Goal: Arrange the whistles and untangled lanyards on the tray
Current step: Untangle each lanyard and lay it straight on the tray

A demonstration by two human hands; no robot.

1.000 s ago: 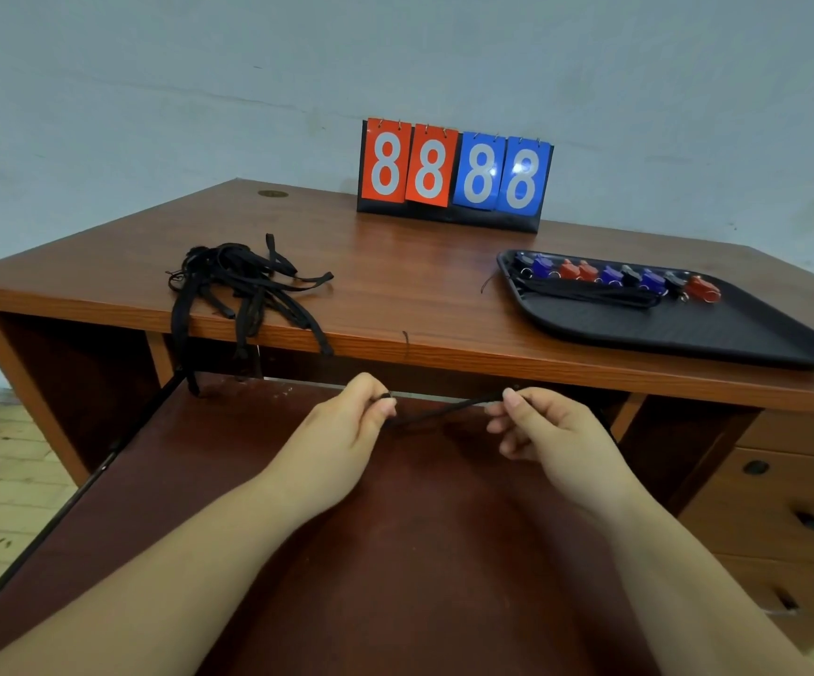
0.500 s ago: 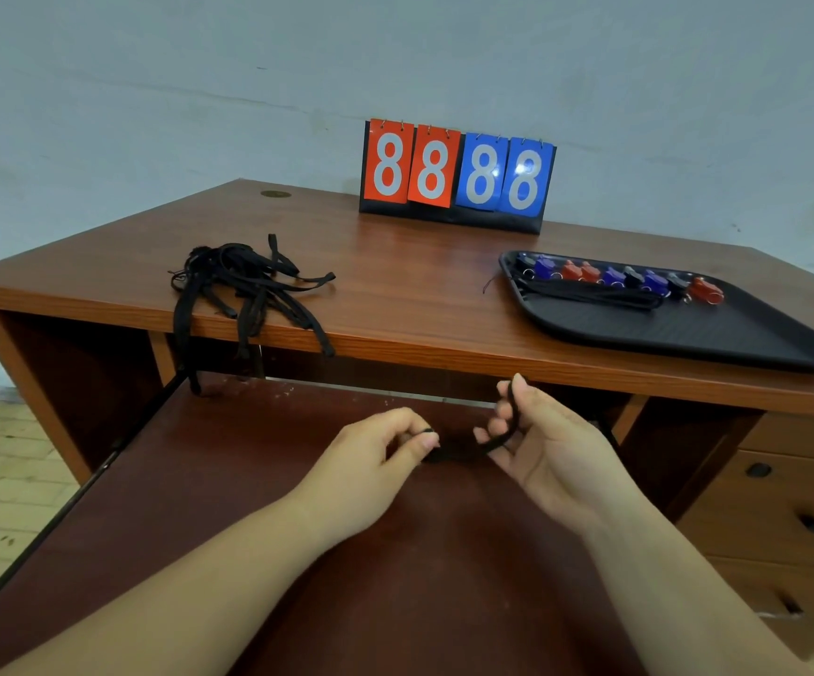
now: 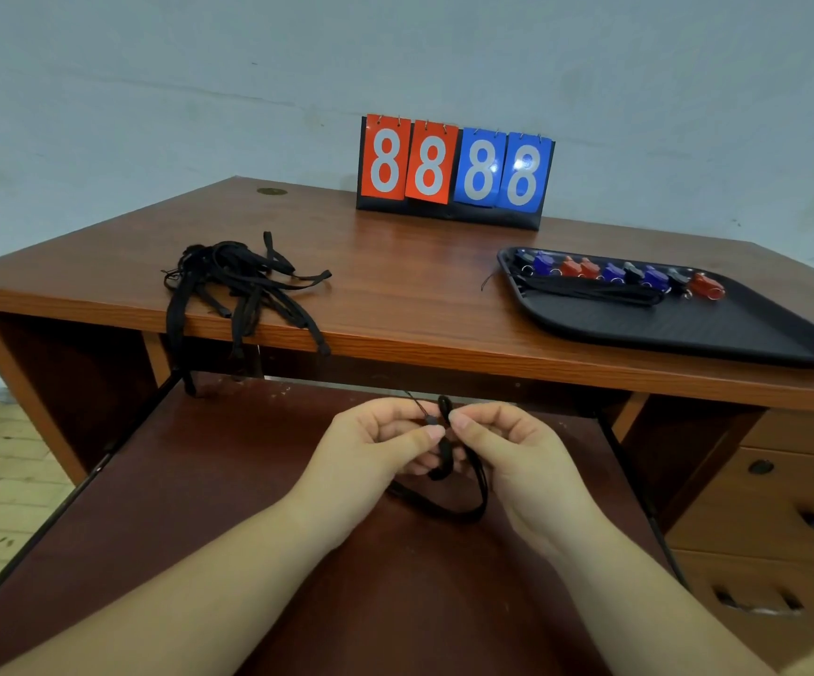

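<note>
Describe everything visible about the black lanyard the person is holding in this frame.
The lanyard is a thin, flat black cord, apparently woven fabric, with a small dark slider or clasp near its top. It is bunched and folded between the left hand and right hand, both pinching it at their fingertips. A loop sags beneath the hands above the pulled-out desk shelf; whether it touches the shelf is unclear. A thin strand pokes upward.

Flip scoreboard [image 3: 454, 170] reading 8888 at wooden desk [image 3: 395, 295] rear.
</note>
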